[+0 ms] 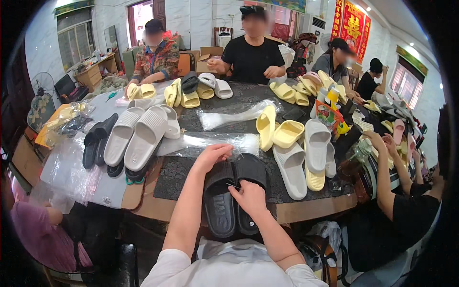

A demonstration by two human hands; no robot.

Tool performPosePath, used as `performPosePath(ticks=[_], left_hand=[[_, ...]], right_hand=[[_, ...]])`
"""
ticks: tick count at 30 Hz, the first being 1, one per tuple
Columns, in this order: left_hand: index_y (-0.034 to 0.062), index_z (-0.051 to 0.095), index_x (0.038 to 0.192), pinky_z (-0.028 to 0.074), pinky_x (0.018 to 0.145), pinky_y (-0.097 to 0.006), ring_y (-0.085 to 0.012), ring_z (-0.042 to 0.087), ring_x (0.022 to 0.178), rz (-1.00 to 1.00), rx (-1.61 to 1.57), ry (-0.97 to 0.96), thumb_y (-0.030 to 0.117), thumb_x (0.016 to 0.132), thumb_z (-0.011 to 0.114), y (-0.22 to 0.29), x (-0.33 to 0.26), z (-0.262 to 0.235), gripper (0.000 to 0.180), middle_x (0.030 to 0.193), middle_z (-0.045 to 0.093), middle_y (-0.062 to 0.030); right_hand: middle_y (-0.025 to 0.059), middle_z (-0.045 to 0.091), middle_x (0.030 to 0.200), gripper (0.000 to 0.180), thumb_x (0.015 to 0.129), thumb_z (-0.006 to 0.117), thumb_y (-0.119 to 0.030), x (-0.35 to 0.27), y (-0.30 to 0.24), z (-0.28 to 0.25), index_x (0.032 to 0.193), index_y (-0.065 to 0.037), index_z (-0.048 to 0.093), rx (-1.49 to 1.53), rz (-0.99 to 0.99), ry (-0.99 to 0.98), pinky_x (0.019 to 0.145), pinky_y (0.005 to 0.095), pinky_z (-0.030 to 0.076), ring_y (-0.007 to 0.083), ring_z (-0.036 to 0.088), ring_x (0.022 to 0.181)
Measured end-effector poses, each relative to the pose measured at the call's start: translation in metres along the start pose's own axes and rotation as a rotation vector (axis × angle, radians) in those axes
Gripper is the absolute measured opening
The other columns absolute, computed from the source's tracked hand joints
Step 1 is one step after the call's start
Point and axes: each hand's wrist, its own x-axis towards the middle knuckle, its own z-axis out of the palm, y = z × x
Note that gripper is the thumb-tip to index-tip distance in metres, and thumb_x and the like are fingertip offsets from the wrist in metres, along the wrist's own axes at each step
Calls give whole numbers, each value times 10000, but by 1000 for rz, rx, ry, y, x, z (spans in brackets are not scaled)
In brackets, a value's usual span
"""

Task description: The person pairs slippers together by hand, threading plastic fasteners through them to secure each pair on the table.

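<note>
A pair of black slide sandals lies in front of me at the table's near edge: the left slide (pixel 220 213) and the right slide (pixel 252 174), soles down. My right hand (pixel 249 197) is over the right slide, thumb and fingers pinched on a thin strand that crosses between the two straps. My left hand (pixel 216 157) is above the left slide's strap, its fingers curled together by the inner side. Whatever it pinches is too small to name. Just beyond lies a clear bag (pixel 203 142) of thin translucent strands.
Grey slides (pixel 146 138) and black slides (pixel 98 141) stand at the left. Yellow slides (pixel 288 134) and grey slides (pixel 290 170) stand at the right. A second bag of strands (pixel 234 115) lies farther off. Several people sit around the table (pixel 167 179), with more slides before them.
</note>
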Motion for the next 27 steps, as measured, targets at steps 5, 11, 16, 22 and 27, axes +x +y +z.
performPosePath(ticks=[5,11,16,22,27], left_hand=[[8,594,1149,510,773,-261,-135,611,883,-2,-131,-103,259,928,564,16,-8,-19,337,1030,642,-74],[6,610,1075,506,714,-239,-151,627,864,121,-249,355,310,897,607,5,1,-39,353,1009,655,-86],[28,621,1029,474,644,-206,-81,586,757,56,-200,355,250,862,647,-19,16,-34,279,941,653,-30],[38,636,1049,465,623,-189,-53,561,715,22,-93,343,249,853,656,-20,16,-22,289,892,655,-8],[3,636,1036,433,576,-188,-51,537,664,54,-76,340,241,835,666,-24,16,-20,313,855,647,-18]], right_hand=[[116,561,569,383,769,700,-327,-24,-7,-14,603,-31,523,-9,-32,119,519,409,464,306,591,553],[161,507,607,352,771,699,-258,-16,-3,-79,614,-27,485,2,-44,367,531,446,410,355,531,584],[194,550,700,374,818,620,-321,52,51,-151,678,3,497,-236,108,634,608,493,417,413,548,686],[215,636,898,419,842,545,-419,124,118,-197,854,-3,598,-450,367,595,755,496,467,412,597,870],[210,644,935,463,834,571,-451,141,149,-200,886,6,621,-491,426,528,770,479,479,393,609,900]])
